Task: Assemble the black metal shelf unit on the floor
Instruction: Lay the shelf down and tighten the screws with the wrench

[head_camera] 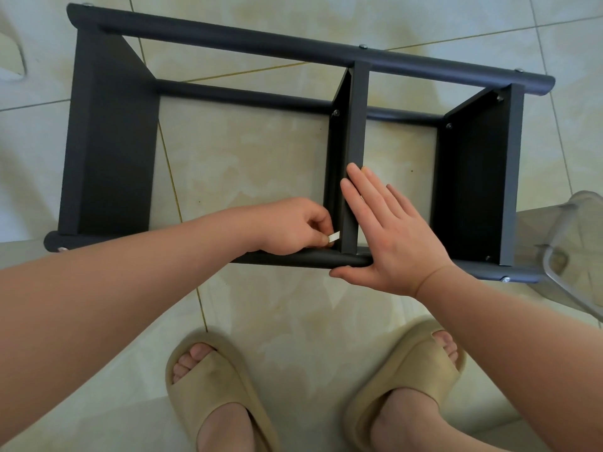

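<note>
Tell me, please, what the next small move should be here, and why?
Probably a small twist of the white piece: the left hand pinches it where the middle panel meets the near tube, while the right hand lies flat, bracing both.

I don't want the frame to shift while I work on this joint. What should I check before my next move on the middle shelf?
1. Middle shelf braced: ok, the right hand lies flat against it, thumb against the near post.
2. Small white piece held: ok, the left hand pinches it at the joint.
3. Near joint fastened: cannot tell, the left hand hides it.
4. Far bolt of the middle shelf fitted: ok, its head shows.
5. Feet clear: ok, the sandals sit apart from the near post.
</note>
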### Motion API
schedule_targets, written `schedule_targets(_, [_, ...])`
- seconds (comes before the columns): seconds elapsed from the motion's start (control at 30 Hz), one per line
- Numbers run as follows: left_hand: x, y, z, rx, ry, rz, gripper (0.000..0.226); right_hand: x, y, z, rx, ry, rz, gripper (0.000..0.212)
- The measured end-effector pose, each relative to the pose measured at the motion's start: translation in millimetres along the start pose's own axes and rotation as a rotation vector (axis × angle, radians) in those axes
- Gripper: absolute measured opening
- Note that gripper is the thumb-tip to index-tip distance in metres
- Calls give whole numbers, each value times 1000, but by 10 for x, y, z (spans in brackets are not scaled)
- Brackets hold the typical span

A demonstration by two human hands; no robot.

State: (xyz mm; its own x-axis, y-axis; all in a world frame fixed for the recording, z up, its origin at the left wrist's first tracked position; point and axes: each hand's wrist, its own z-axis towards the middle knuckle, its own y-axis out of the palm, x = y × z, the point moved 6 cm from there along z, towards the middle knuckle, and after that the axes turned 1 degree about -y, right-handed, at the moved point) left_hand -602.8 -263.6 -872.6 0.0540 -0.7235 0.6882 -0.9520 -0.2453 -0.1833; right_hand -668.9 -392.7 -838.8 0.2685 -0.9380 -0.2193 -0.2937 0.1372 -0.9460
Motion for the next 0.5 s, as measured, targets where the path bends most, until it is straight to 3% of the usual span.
schedule_targets(0.17, [-43,-124,-10,84,-1,195,9,1,-11,-3,7,1,6,115])
schedule_targets(0.3, [26,-192,-7,185,79,222,11,-6,-15,-3,16,-2,13,114])
schedule_targets(0.4, [49,-206,16,209,74,20,12,-3,-11,-2,12,-3,14,115])
schedule_targets(0.5, [2,-87,28,114,-59,-409,9,-1,-3,-2,6,-2,11,115])
